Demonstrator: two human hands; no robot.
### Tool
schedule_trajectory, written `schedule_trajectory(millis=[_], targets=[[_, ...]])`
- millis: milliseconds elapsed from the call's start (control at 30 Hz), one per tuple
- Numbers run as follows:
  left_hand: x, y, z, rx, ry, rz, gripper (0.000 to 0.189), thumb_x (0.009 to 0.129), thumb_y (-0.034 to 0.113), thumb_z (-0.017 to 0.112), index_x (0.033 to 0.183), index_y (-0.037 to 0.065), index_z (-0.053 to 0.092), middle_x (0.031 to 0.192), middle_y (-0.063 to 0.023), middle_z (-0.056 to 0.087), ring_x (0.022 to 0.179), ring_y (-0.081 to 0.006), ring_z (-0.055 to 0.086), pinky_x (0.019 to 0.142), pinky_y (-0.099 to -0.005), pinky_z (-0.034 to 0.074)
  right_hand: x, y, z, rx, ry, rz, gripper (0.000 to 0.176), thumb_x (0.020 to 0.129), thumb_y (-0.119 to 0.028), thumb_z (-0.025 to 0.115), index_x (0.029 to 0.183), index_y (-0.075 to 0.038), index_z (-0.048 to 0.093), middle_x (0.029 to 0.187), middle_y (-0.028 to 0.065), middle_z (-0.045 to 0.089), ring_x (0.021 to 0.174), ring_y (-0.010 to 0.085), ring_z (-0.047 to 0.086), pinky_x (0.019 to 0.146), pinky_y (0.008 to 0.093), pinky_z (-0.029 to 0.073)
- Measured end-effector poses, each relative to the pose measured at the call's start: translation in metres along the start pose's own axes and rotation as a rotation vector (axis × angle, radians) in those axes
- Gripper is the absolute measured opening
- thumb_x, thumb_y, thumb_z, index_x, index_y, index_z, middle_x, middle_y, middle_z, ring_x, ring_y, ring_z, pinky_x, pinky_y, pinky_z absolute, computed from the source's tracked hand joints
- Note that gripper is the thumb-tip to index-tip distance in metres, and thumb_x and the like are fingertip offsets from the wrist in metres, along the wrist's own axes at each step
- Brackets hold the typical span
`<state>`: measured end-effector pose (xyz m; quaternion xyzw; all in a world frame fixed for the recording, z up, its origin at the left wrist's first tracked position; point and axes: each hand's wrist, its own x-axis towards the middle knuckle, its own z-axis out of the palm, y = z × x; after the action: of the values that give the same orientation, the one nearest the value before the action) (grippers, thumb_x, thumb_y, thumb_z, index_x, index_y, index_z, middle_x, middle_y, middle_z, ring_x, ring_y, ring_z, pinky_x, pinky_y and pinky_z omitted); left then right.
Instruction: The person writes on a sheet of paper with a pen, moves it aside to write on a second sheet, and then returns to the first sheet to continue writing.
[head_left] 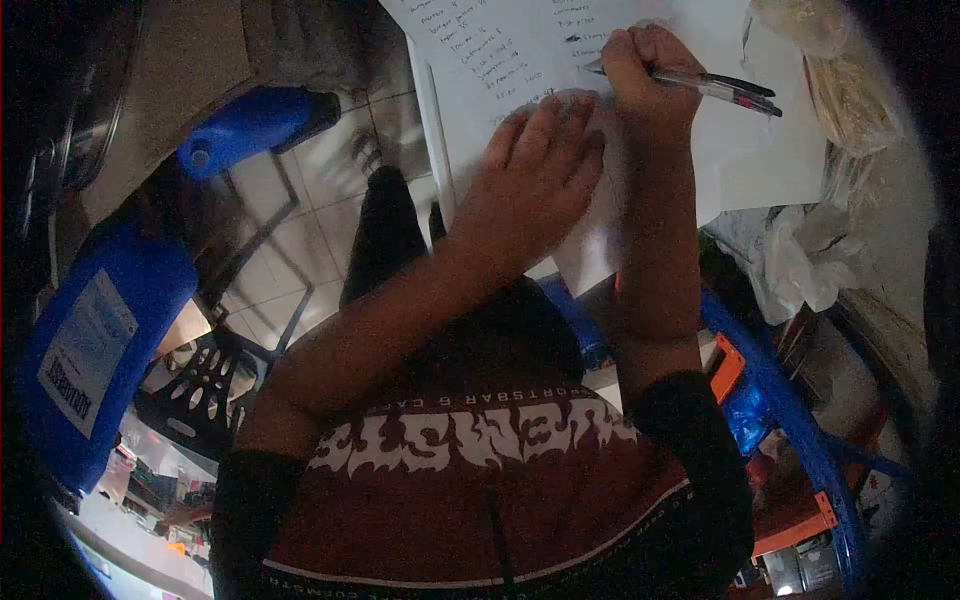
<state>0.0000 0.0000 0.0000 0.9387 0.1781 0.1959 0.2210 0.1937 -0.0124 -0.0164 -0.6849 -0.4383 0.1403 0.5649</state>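
Note:
A white sheet of paper (500,45) with handwritten lists lies ahead of me at the top of the view. My left hand (540,170) rests flat on the sheet's lower part, fingers spread slightly. My right hand (648,70) is just to its right, closed around a pen (725,90) with a clear barrel and dark cap. The pen's tip touches the paper near a written line. Both forearms reach forward from my red printed shirt (470,480).
A blue plastic container with a white label (95,340) stands at the left. A blue rim with orange fittings (790,410) curves at the right. Crumpled white plastic (800,260) lies below the paper's right edge. Tiled floor (300,210) and a black perforated seat (200,385) show below.

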Motion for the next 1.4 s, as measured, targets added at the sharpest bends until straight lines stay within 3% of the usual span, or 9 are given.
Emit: schedule_trajectory(millis=[300,400,600,700,800,900,1000,1300,1400], targets=[[0.004,-0.005,0.003,0.081,0.008,0.021,0.045,0.084,0.022,0.062,0.127,0.010,0.054,0.141,-0.0146,0.043,0.126,-0.0341,0.043,0.105,-0.0516,0.033,0.006,0.009,0.003,0.002,0.027,-0.064,0.032,0.080,0.007,0.062,0.061,-0.009,0.042,0.063,-0.0072,0.044,0.058,0.0040,0.039,0.053,0.0222,0.036],[0.003,-0.005,0.002,0.072,0.007,0.025,0.046,0.084,0.022,0.063,0.127,0.010,0.053,0.141,-0.0142,0.043,0.127,-0.0339,0.042,0.106,-0.0518,0.032,0.005,0.002,0.008,0.067,0.133,0.066,0.033,0.079,0.008,0.062,0.061,-0.009,0.039,0.063,-0.0071,0.042,0.058,0.0040,0.038,0.053,0.0218,0.036],[0.004,-0.004,0.002,0.081,0.008,0.026,0.047,0.083,0.022,0.064,0.127,0.009,0.053,0.141,-0.0140,0.043,0.127,-0.0336,0.042,0.105,-0.0516,0.033,0.005,-0.006,0.003,-0.050,-0.032,-0.041,0.033,0.080,0.007,0.061,0.061,-0.008,0.039,0.064,-0.0057,0.044,0.060,0.0036,0.037,0.054,0.0213,0.036],[0.004,-0.005,0.002,0.076,0.034,0.032,0.048,0.082,0.021,0.064,0.127,0.009,0.053,0.140,-0.0142,0.044,0.126,-0.0338,0.042,0.104,-0.0513,0.034,0.004,-0.005,0.006,0.087,0.000,0.025,0.032,0.079,0.007,0.061,0.061,-0.008,0.039,0.064,-0.0062,0.043,0.061,0.0035,0.037,0.055,0.0213,0.036],[0.003,-0.004,0.004,0.063,0.041,0.021,0.047,0.082,0.020,0.064,0.126,0.009,0.054,0.139,-0.0143,0.045,0.125,-0.0341,0.043,0.104,-0.0510,0.034,0.005,-0.009,0.005,-0.123,0.043,0.040,0.031,0.079,0.007,0.060,0.061,-0.008,0.041,0.063,-0.0064,0.045,0.060,0.0035,0.039,0.055,0.0216,0.036],[0.004,-0.003,0.001,0.050,0.029,0.012,0.046,0.082,0.020,0.064,0.125,0.009,0.054,0.140,-0.0143,0.045,0.126,-0.0342,0.043,0.104,-0.0508,0.034,0.005,-0.011,0.004,0.060,0.058,0.129,0.030,0.079,0.007,0.060,0.061,-0.008,0.042,0.063,-0.0060,0.045,0.060,0.0038,0.040,0.056,0.0215,0.036],[0.003,-0.003,0.001,0.071,0.009,0.007,0.047,0.082,0.021,0.065,0.125,0.009,0.054,0.140,-0.0145,0.044,0.126,-0.0340,0.042,0.103,-0.0509,0.034,0.008,-0.006,0.003,-0.080,0.004,-0.128,0.030,0.079,0.008,0.060,0.061,-0.008,0.042,0.063,-0.0051,0.044,0.060,0.0045,0.039,0.055,0.0219,0.036],[0.002,-0.004,0.001,0.062,0.001,0.019,0.047,0.082,0.022,0.065,0.126,0.010,0.054,0.142,-0.0138,0.042,0.127,-0.0340,0.041,0.105,-0.0507,0.032,0.004,-0.001,0.002,-0.143,0.092,-0.105,0.032,0.080,0.007,0.059,0.060,-0.008,0.040,0.062,-0.0057,0.040,0.059,0.0052,0.037,0.053,0.0239,0.034],[0.004,-0.002,0.000,0.051,-0.007,0.011,0.047,0.082,0.021,0.065,0.126,0.010,0.054,0.143,-0.0136,0.042,0.127,-0.0340,0.041,0.105,-0.0508,0.032,0.002,-0.009,0.004,0.039,0.088,0.077,0.033,0.080,0.007,0.059,0.060,-0.009,0.038,0.061,-0.0067,0.039,0.059,0.0048,0.035,0.053,0.0232,0.033]])
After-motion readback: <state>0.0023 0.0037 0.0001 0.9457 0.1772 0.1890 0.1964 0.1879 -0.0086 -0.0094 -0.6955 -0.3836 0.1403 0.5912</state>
